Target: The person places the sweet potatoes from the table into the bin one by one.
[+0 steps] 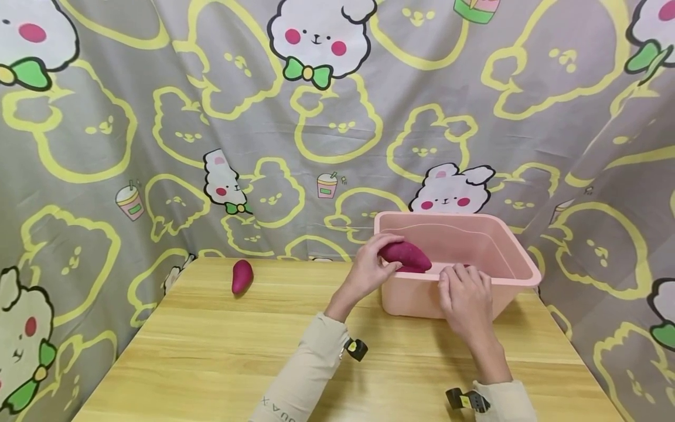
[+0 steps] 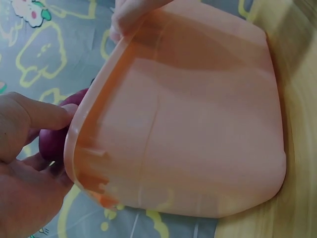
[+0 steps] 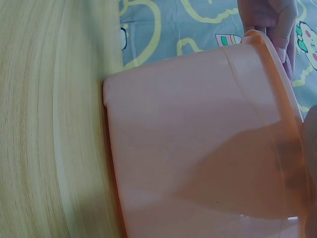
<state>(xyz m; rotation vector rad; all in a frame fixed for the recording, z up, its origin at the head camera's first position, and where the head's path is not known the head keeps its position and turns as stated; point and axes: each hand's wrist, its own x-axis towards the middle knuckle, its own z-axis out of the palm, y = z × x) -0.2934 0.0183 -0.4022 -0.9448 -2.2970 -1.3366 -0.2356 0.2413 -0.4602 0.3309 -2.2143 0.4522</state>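
Note:
A purple sweet potato (image 1: 406, 255) is held in my left hand (image 1: 370, 266), thumb on the near side, at the front left corner of a pink plastic bin (image 1: 416, 296). In the left wrist view, this sweet potato (image 2: 53, 144) shows partly behind the rim and the thumb. My right hand (image 1: 466, 299) grips the bin's front rim, its fingers bent over the edge. A small dark red patch shows just beyond those fingertips; what it belongs to is hidden. Another purple sweet potato (image 1: 242, 278) lies at the table's back left.
The bin stands at the back right of a wooden table (image 1: 221, 346). A grey patterned curtain (image 1: 337, 135) hangs right behind the table and along both sides. The bin's near wall hides part of its floor.

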